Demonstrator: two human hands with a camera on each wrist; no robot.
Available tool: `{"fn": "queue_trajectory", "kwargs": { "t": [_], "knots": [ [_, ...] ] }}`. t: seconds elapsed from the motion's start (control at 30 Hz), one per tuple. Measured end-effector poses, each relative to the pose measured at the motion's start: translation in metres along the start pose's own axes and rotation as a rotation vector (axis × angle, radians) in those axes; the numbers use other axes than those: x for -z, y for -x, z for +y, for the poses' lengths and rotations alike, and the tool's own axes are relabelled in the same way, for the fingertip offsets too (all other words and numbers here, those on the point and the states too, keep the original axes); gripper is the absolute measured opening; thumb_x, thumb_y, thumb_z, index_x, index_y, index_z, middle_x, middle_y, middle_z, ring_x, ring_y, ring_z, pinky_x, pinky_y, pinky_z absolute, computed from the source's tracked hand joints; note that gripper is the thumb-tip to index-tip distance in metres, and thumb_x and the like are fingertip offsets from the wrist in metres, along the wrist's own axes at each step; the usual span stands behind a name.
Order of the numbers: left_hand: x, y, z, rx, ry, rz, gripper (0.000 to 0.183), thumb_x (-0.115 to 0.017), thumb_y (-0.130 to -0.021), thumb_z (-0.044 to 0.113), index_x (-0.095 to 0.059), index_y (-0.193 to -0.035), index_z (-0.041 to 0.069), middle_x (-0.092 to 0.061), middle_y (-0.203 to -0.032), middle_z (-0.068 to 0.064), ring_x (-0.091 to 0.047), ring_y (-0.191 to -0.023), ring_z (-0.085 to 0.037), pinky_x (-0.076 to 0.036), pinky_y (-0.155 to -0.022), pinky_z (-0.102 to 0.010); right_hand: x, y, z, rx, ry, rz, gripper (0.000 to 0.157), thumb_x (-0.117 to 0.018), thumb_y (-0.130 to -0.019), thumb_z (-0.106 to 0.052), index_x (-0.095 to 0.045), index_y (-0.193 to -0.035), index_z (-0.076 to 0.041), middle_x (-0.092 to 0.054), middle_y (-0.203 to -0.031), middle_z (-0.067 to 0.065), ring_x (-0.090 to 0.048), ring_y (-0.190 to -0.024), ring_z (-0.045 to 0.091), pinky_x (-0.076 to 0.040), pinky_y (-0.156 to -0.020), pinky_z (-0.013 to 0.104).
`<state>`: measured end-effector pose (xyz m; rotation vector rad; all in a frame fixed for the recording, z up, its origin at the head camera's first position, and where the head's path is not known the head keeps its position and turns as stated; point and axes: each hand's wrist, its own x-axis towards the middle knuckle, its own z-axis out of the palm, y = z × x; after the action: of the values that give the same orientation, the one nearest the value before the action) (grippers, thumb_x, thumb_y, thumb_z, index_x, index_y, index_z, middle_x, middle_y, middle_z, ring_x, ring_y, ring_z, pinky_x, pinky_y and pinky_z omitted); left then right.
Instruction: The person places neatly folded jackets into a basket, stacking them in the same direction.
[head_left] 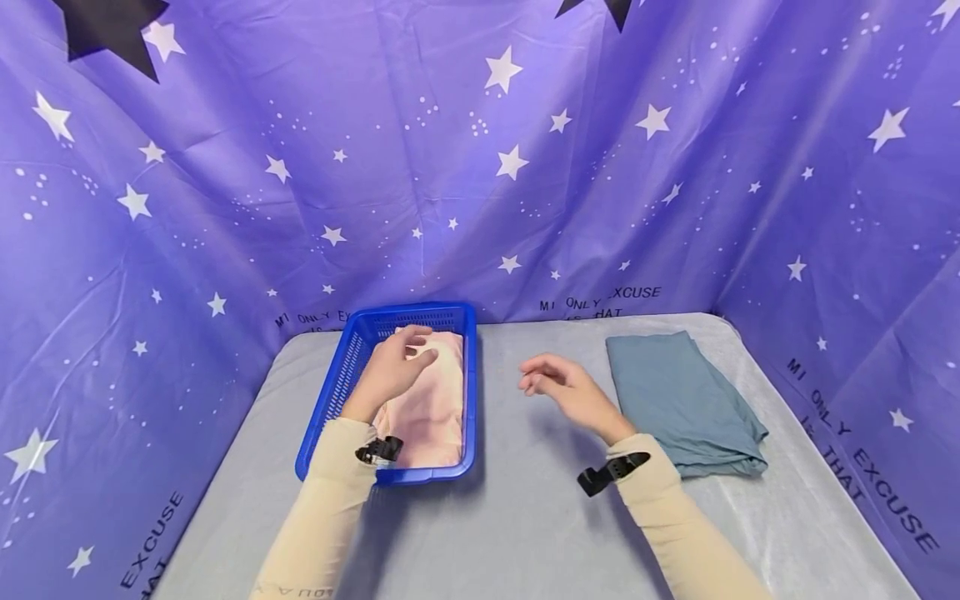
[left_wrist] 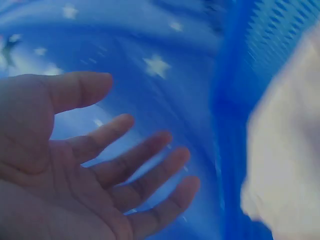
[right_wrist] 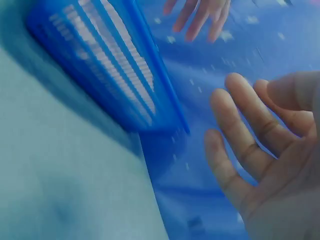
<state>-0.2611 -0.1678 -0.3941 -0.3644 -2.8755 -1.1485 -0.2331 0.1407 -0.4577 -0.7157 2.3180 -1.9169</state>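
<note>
A folded pink cloth lies inside a blue plastic basket on the left half of the table. Over the basket hovers my left hand, its fingers loosely bent and holding nothing; the left wrist view shows its palm bare, with the pale cloth off to the side. My right hand is in the air between the basket and a folded grey-green cloth, fingers relaxed and nothing in them. In the right wrist view the right hand appears beside the basket's slotted side.
The grey covered table reaches back to a purple star-printed curtain, which hangs behind it and on both sides. Each wrist carries a black strap, such as the right strap.
</note>
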Motion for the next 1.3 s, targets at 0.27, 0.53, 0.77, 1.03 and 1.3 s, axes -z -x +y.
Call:
{"fn": "queue_trajectory", "kwargs": {
  "t": [0.27, 0.53, 0.77, 1.03, 1.3],
  "knots": [
    [-0.041, 0.007, 0.047, -0.119, 0.481, 0.194, 0.026, -0.067, -0.097, 0.008, -0.069, -0.122, 0.005, -0.075, -0.110, -0.019, -0.072, -0.100, -0.030, -0.057, -0.088, -0.033, 0.046, 0.025, 0.013, 0.047, -0.247, 0.463, 0.025, -0.054, -0.100, 0.008, -0.053, -0.123, 0.017, -0.071, -0.086, 0.003, -0.070, -0.073, 0.010, -0.061, -0.074, 0.024],
    [-0.131, 0.009, 0.076, -0.091, 0.786, 0.245, 0.019, -0.063, -0.092, -0.005, -0.068, -0.110, -0.003, -0.074, -0.097, -0.026, -0.071, -0.079, -0.019, -0.053, -0.072, -0.019, 0.093, 0.051, 0.005, -0.153, -0.442, 0.900, 0.017, -0.052, -0.099, 0.008, -0.058, -0.108, -0.005, -0.067, -0.079, -0.005, -0.065, -0.061, 0.007, -0.057, -0.064, 0.019],
    [-0.211, 0.006, 0.089, 0.006, 0.685, 0.143, 0.010, -0.068, -0.091, 0.003, -0.074, -0.100, 0.005, -0.075, -0.089, -0.010, -0.063, -0.071, -0.003, -0.051, -0.066, -0.018, 0.127, 0.068, 0.011, -0.248, -0.391, 1.017, 0.014, -0.058, -0.097, 0.006, -0.060, -0.104, -0.006, -0.062, -0.078, -0.008, -0.063, -0.065, 0.004, -0.055, -0.064, 0.016],
    [-0.263, 0.010, 0.105, 0.166, 0.613, 0.051, 0.009, -0.072, -0.091, 0.015, -0.072, -0.099, 0.018, -0.074, -0.092, 0.004, -0.069, -0.079, -0.004, -0.055, -0.069, -0.022, 0.162, 0.087, 0.025, -0.436, -0.023, 0.995, 0.015, -0.062, -0.097, -0.008, -0.060, -0.101, -0.022, -0.057, -0.087, -0.016, -0.054, -0.077, -0.002, -0.045, -0.065, 0.010],
    [-0.290, 0.009, 0.125, 0.300, 0.728, -0.044, 0.030, -0.071, -0.093, 0.017, -0.067, -0.122, 0.010, -0.073, -0.102, -0.002, -0.065, -0.083, -0.016, -0.050, -0.067, -0.028, 0.175, 0.099, 0.037, -0.549, 0.379, 0.687, 0.055, -0.056, -0.101, -0.024, -0.042, -0.143, 0.009, -0.047, -0.142, 0.032, -0.051, -0.121, 0.040, -0.044, -0.084, 0.030]
  ]
}}
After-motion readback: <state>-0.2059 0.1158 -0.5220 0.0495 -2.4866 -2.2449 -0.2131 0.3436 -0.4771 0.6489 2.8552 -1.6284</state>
